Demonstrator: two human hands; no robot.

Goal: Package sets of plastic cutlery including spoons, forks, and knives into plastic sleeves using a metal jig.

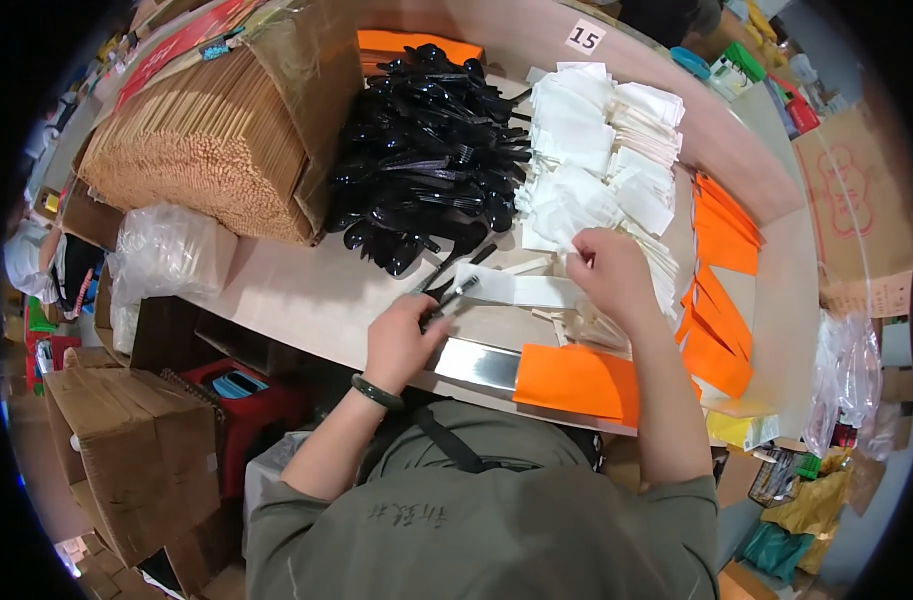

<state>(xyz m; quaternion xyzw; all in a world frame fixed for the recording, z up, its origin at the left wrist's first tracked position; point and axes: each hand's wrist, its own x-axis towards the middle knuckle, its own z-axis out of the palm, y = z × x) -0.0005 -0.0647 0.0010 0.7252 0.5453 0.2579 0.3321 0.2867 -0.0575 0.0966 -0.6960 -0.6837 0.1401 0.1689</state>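
Observation:
My left hand, a dark bangle at its wrist, is closed on black plastic cutlery at the table's near edge. The exact pieces are partly hidden by the fingers. My right hand pinches a thin white paper napkin at the front of the white napkin pile. Between the hands lies a flat white strip, its left end close to the cutlery. Beyond my left hand spreads a large heap of black plastic spoons and forks.
A cardboard box packed with thin wooden sticks stands at the left, a clear plastic bag before it. Orange sleeves lie at the right; an orange piece overlaps the front edge. A raised board borders the back.

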